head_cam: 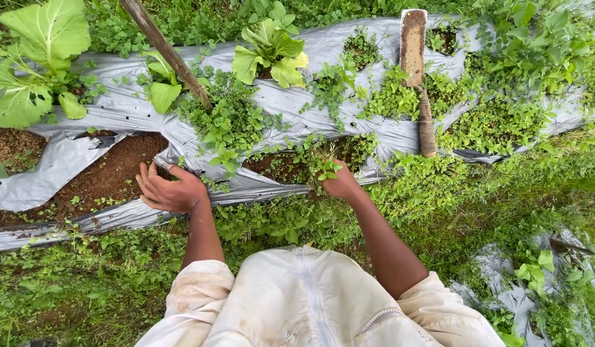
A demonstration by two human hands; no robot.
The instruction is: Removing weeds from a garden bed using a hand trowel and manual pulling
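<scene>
Open: bare soil patch [105, 177] beside left hand [167, 191] | Blocked: dense weeds [297, 157] around right hand [339, 184] | Obstacles: hoe [418, 77], wooden stake [166, 51]

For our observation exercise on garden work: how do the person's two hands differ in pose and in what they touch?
The left hand lies open, fingers spread, on the grey plastic sheet beside bare soil. The right hand is closed, reaching into small green weeds growing through a hole in the sheet. Both are bare and stretched forward over the same bed.
</scene>
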